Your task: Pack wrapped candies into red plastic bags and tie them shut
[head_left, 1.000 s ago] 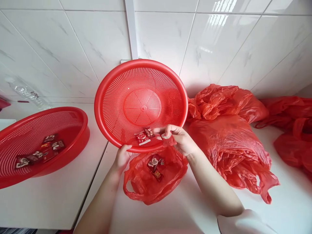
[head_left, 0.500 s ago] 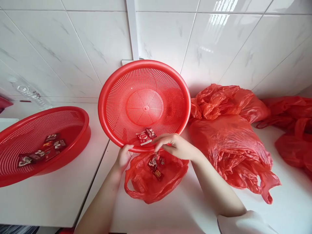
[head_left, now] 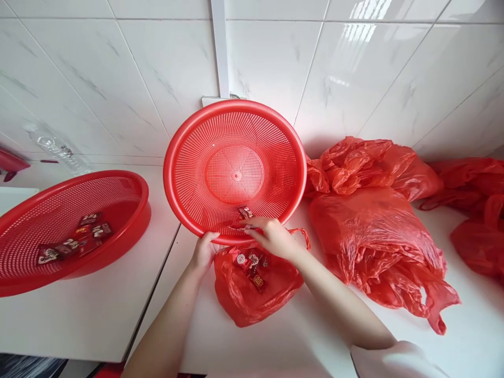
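A red mesh plastic basket (head_left: 236, 123) is tilted toward me against the wall. My left hand (head_left: 205, 252) grips its near rim, with the thumb over the edge. Over that rim reaches my right hand (head_left: 271, 235), its fingers closed on a small red packet (head_left: 232, 229) low in the basket, seen nearly edge-on. Just beyond the fingertips lies another dark red packet (head_left: 245, 212). Directly below the rim, a red plastic bag (head_left: 244, 310) stands with its mouth open. Several small printed packets (head_left: 258, 281) rest inside the bag, near both wrists.
On the left, a second red basket (head_left: 132, 210) holds several similar packets (head_left: 69, 245). Filled red plastic bags (head_left: 378, 226) are piled on the right of the white table (head_left: 98, 315). A clear plastic bottle (head_left: 59, 149) lies by the tiled wall (head_left: 268, 58).
My right hand has moved from above the bag into the basket's lower edge and closed on a packet there. One more packet shows in the bag, whose mouth has shifted slightly right.
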The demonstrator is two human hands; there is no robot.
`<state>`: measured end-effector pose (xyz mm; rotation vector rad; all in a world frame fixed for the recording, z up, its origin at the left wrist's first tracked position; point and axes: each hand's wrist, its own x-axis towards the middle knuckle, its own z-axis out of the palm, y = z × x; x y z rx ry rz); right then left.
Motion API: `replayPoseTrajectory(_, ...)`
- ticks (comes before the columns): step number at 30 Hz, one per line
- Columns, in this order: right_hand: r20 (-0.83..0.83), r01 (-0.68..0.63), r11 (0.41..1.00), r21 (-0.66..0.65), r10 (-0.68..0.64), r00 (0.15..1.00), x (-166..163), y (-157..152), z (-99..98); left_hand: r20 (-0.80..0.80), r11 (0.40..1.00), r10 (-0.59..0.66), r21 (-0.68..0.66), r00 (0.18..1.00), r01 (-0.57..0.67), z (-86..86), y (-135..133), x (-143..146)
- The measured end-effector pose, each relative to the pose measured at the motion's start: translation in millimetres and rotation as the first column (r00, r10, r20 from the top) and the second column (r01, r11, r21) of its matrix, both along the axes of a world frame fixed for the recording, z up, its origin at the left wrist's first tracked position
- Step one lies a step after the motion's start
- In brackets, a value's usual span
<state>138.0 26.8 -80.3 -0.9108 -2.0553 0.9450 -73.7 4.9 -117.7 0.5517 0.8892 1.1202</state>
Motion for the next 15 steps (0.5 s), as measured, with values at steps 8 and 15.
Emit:
replayPoseTrajectory(8,-0.55,-0.182,0.831,-0.525,-0.168,0.818,11.7,4.6,11.0,-0.044,0.996,0.047,0.083,0.998,-0.043,3.7,0.1,-5.2)
replayPoseTrajectory(15,-0.612,-0.156,0.948,-0.277,-0.049,0.79,20.8,1.3,23.1,-0.011,0.997,0.008,0.071,1.0,-0.007,-6.0,0.5,-8.5)
